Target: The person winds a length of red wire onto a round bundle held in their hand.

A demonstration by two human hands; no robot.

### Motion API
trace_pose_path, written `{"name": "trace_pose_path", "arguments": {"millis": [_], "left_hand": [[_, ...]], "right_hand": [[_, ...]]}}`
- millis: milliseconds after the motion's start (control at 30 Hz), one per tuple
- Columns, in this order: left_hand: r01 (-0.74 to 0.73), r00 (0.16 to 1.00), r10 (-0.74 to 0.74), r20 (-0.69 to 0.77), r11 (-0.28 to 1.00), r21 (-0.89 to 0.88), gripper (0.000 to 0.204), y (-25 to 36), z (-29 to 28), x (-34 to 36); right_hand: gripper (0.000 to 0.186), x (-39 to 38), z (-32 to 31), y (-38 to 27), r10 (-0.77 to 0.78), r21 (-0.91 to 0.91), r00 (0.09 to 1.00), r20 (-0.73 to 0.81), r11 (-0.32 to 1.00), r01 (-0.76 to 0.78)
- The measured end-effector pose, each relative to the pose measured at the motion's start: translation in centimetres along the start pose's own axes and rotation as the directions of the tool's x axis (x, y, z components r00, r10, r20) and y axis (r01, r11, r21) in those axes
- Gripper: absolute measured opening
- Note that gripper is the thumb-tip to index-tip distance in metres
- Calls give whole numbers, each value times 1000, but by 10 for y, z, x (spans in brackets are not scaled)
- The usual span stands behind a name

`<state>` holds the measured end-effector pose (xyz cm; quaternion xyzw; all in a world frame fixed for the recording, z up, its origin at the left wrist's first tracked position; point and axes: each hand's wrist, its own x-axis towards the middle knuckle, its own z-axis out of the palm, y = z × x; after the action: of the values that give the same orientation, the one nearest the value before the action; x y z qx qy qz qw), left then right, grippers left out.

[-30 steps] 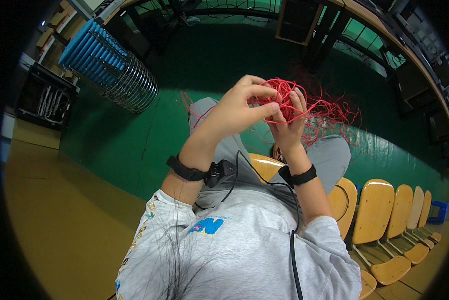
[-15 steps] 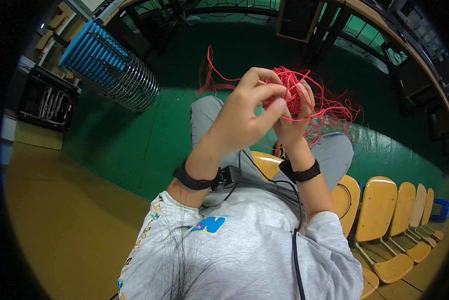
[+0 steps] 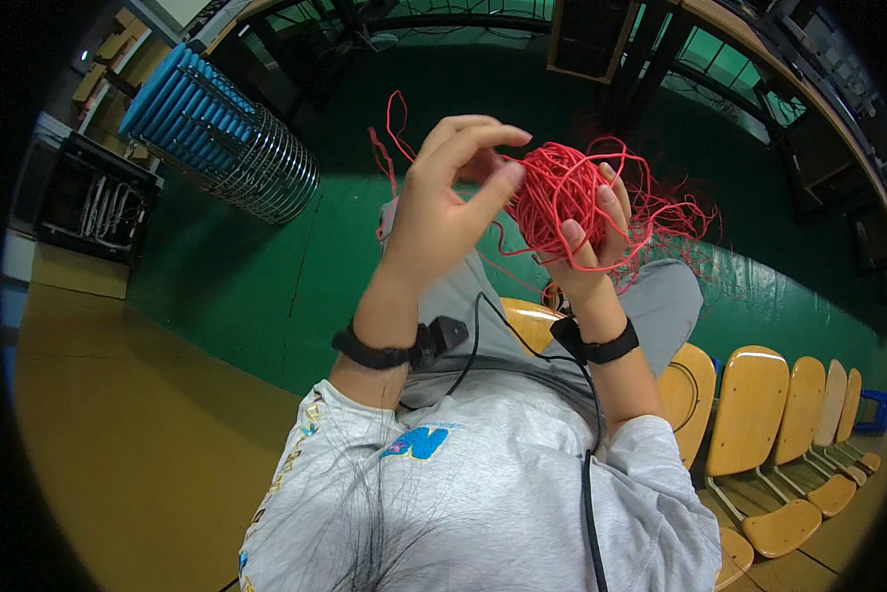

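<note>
A ball of red cord [image 3: 562, 197], wound in many crossing strands, rests in my right hand [image 3: 591, 261]. That hand's fingers and thumb curl round the ball's lower right side, and much of its palm is hidden behind the cord. My left hand [image 3: 443, 197] is just left of the ball, thumb and fingers apart, with fingertips close to the strands; whether they touch is hard to tell. Loose red cord [image 3: 680, 222] hangs in a tangle right of the ball. Another loose strand [image 3: 396, 113] runs out beyond my left hand.
Blue-topped round stools [image 3: 216, 128] stand stacked at the far left. Wooden chairs [image 3: 749, 405] line up at the right. Desks [image 3: 759, 59] edge the far right. My grey-trousered knees are under the hands, above the green floor [image 3: 246, 286].
My left hand has moved left, off the ball, and its fingers have spread. The ball now shows more fully in my right hand, and the loose strand at left has shifted left.
</note>
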<state>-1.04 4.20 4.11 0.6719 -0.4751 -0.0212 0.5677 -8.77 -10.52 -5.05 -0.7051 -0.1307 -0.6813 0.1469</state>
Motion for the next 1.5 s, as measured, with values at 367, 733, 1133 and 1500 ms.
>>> {"name": "trace_pose_path", "arguments": {"millis": [367, 733, 1133, 1500], "left_hand": [[410, 669, -305, 678, 912, 7, 63, 1, -35, 15], [500, 697, -381, 607, 865, -31, 57, -18, -5, 47], [754, 398, -376, 837, 654, -64, 57, -20, 3, 51], [767, 583, -426, 692, 568, -298, 51, -24, 3, 37]], "right_hand": [[48, -4, -10, 6, 68, 164, 994, 89, 983, -82], [48, -1, -12, -5, 35, 201, 986, 166, 977, -68], [53, -11, -15, 7, 190, 417, 954, 232, 867, -274], [43, 9, -20, 3, 44, 12, 959, 281, 999, -50]]}}
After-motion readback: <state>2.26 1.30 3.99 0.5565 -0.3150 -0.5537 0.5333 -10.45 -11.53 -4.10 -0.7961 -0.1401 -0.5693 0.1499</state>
